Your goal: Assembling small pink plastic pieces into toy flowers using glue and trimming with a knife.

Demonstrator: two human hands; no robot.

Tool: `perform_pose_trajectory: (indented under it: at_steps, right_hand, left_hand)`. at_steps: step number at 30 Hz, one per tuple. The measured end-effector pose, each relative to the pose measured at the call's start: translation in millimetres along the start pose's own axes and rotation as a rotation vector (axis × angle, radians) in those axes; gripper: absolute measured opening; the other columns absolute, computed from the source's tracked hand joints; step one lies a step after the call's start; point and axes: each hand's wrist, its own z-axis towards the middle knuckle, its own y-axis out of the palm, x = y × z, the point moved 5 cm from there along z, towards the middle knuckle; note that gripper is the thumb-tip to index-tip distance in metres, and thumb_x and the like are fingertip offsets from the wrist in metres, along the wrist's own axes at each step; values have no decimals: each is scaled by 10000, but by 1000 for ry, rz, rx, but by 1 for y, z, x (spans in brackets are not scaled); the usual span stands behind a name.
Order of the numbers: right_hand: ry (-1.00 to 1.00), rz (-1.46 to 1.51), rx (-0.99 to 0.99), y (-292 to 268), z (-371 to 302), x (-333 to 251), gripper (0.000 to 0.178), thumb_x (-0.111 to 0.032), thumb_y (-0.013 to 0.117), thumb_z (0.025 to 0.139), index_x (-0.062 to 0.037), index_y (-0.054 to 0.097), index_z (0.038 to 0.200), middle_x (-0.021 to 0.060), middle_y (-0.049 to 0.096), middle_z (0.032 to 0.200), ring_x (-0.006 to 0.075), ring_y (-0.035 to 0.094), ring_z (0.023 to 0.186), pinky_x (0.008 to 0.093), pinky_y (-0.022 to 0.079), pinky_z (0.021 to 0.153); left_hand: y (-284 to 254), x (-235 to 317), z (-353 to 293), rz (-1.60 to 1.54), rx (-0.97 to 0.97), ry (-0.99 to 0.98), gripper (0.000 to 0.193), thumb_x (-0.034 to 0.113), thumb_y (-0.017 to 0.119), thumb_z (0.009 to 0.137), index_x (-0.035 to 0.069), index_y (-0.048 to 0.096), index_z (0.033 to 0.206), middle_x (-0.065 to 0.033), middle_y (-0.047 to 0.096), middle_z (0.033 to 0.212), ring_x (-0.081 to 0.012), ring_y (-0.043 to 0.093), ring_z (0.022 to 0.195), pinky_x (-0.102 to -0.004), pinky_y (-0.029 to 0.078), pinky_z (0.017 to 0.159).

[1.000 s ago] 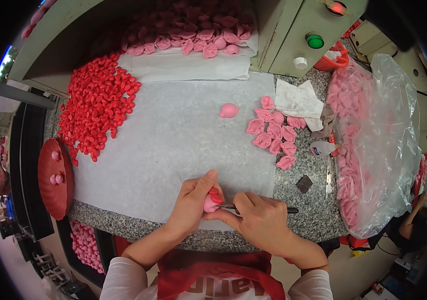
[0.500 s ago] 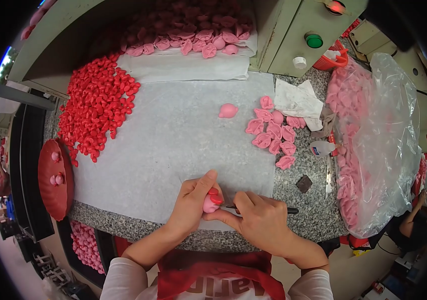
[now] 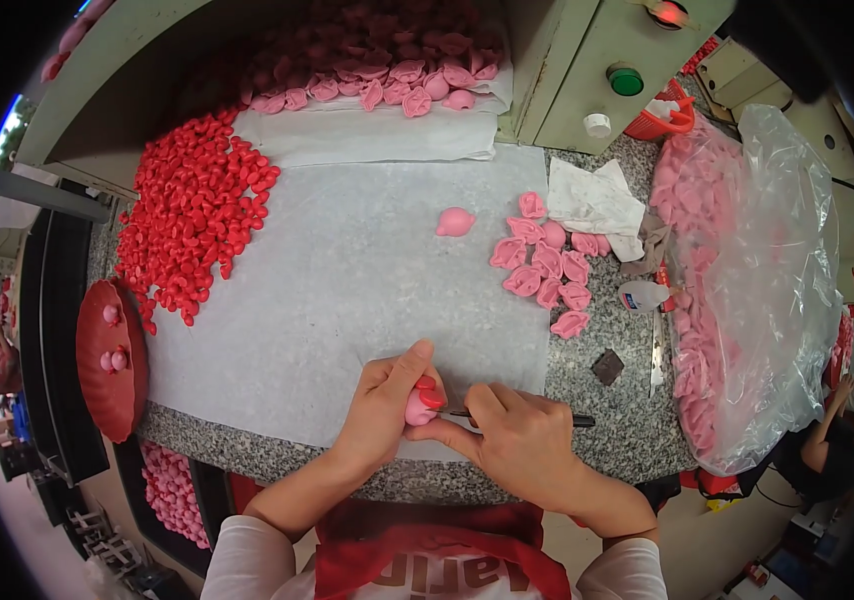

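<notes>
Above the near edge of the white sheet (image 3: 327, 280), my left hand (image 3: 375, 405) is closed around a small pink rounded piece (image 3: 417, 411), thumb pointing up. A glossy red piece (image 3: 432, 394) sits against its top. My right hand (image 3: 527, 440) grips a slim black-handled tool (image 3: 583, 421), whose handle end sticks out to the right. The tool's thin tip reaches the side of the pink piece, where fingers partly hide the contact; its exact kind cannot be made out. Farther up the sheet lies one pink rounded piece (image 3: 456, 222).
Many small red pieces (image 3: 192, 200) are heaped at left, beside a red scalloped dish (image 3: 97, 390). Folded pink pieces (image 3: 547, 260) lie to the right, near a white cloth (image 3: 597, 200), a small bottle (image 3: 644, 296) and a large clear bag (image 3: 767, 300). Pink pieces (image 3: 377, 70) fill the back compartment.
</notes>
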Motion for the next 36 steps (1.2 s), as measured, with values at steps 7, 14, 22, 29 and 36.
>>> perform_pose_trajectory:
  at_steps: [7,14,22,29,36]
  right_hand:
    - [-6,-6,-27,-5,1,5,468,-458,690,635,-73,425,612,15,446,480,168,488,377,269,370,346]
    - [366,-207,200,-64,-1,82,148,-192,589,784,-59,573,849,104,538,722,288,540,656,384,413,574]
    - [416,-397,173,-79,-51,130,225,-186,593,778,-35,581,944,129,509,767,306,512,735,386,396,668]
    - [430,-294,232,-75,-51,146,289,-80,592,751,-10,556,1029,159,539,848,337,525,779,384,422,678]
    - [415,-23,105,-93,-86,95,352,-68,504,789,-80,503,1141,111,522,605,180,521,497,305,397,443]
  left_hand:
    - [7,1,2,-12,-14,-12,424,352,440,896,37,522,624,-32,500,569,-93,445,508,-223,347,451]
    - [0,7,4,-365,-79,-10,417,404,379,907,26,531,816,-70,537,682,-118,479,531,-198,370,449]
    - [8,7,-4,-454,-343,-16,372,295,433,903,-22,506,1082,-128,585,968,-214,604,828,-266,514,671]
    - [15,12,5,-463,-310,8,328,248,470,887,-11,502,1085,-143,549,1048,-267,589,911,-291,513,773]
    - [13,14,-10,-595,-466,8,294,186,479,882,-17,517,1091,-106,579,1012,-232,550,991,-376,415,929]
